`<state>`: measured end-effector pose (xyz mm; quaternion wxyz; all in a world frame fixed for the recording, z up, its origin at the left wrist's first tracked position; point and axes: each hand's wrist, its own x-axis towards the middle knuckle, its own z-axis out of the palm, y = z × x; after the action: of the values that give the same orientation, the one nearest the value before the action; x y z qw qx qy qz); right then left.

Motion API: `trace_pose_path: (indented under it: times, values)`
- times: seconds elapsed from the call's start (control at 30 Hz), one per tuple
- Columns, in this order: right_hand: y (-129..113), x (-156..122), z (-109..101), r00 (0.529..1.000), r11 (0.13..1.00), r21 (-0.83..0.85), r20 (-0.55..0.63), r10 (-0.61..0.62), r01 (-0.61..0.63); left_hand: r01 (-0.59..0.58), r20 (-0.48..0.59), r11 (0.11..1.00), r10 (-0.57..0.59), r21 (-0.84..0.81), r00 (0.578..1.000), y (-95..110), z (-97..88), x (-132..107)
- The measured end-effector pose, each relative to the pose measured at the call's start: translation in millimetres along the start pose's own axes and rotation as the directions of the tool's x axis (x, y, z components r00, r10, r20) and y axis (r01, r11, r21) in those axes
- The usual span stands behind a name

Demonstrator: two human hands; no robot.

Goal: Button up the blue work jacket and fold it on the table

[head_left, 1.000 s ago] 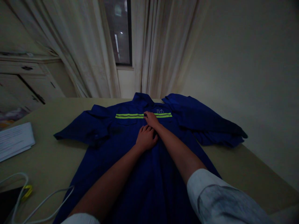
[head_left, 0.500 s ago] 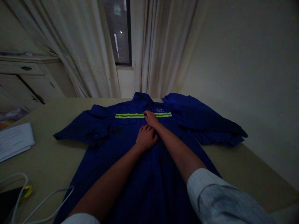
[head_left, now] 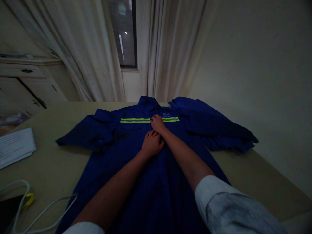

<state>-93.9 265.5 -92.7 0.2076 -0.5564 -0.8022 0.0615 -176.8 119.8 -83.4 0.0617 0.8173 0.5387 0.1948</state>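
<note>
A dark blue work jacket [head_left: 126, 156] lies front side up, collar away from me and sleeves spread to both sides. A yellow-green reflective stripe [head_left: 135, 120] crosses its chest, with a small light logo [head_left: 167, 114] above it on the right. At the gap in the stripe, my right hand [head_left: 158, 123] has its fingers bent closed on the jacket's front placket; the fingertips are partly hidden. Just below and nearer, my left hand [head_left: 152, 144] rests palm down on the front, fingers forward and slightly apart, thumb to the right.
The jacket covers much of a tan table [head_left: 51, 159]. On the left are papers [head_left: 17, 146], a white cable [head_left: 52, 204] and a dark object [head_left: 9, 208] with a yellow loop. Beyond stand curtains [head_left: 97, 48], a cabinet [head_left: 26, 81] and a wall at right.
My right hand has shifted very slightly at the stripe, and its fingers sit a little differently. My left hand and the jacket stay in place.
</note>
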Motion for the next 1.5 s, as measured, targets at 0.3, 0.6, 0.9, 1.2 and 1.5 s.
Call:
trace_pose_path:
  times: [0.3, 0.6, 0.9, 1.2, 1.5]
  values:
    - [-10.1, -12.6, -15.1, 0.998, 0.978, -0.203, 0.037, 0.052, -0.043, -0.004, -0.017, 1.000, 0.004, 0.020, 1.000, 0.1, 2.1, -0.3]
    - [-2.5, -11.5, -13.2, 0.998, 0.992, -0.111, 0.029, 0.059, -0.055, -0.002, -0.011, 1.000, 0.003, 0.007, 1.000, -1.8, 3.6, 0.5]
    - [-4.1, -12.4, -13.6, 1.000, 0.993, -0.115, -0.022, 0.009, -0.012, -0.004, -0.003, 1.000, 0.004, 0.010, 1.000, -0.5, 1.4, -0.1]
    - [-14.7, -12.7, -22.9, 0.993, 0.951, -0.292, 0.086, -0.079, 0.101, -0.011, 0.000, 1.000, 0.011, 0.010, 1.000, -2.4, 3.3, 0.2]
    - [-18.3, -7.4, -19.7, 0.991, 0.944, -0.314, 0.113, -0.069, 0.102, -0.001, -0.010, 1.000, 0.002, 0.014, 1.000, -1.2, 1.7, -0.5]
